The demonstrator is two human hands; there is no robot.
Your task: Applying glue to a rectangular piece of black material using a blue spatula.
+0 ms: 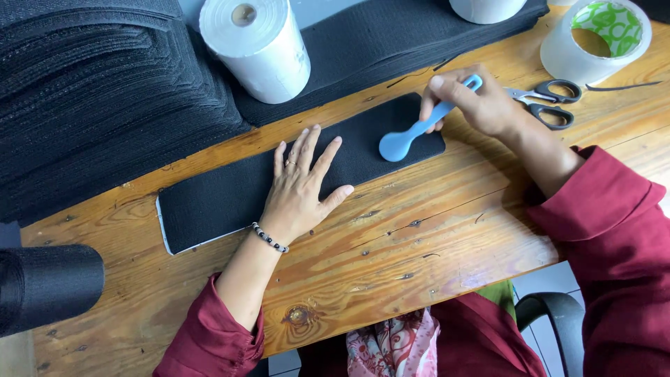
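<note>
Evidently mid-smoothing: left hand lay flat, fingers spread, pinning the black strip — right hand fingers closed on the blue tool; next stroke likely calls for firm pressure.

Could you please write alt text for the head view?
A left hand lies flat on a black fabric strip on a wooden table, while the right hand presses a blue spoon-shaped tool onto the strip's end. Scissors lie nearby.

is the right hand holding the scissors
No, the right hand grips a blue spoon-shaped tool pressed on the black strip; the scissors lie untouched beside it.
</note>
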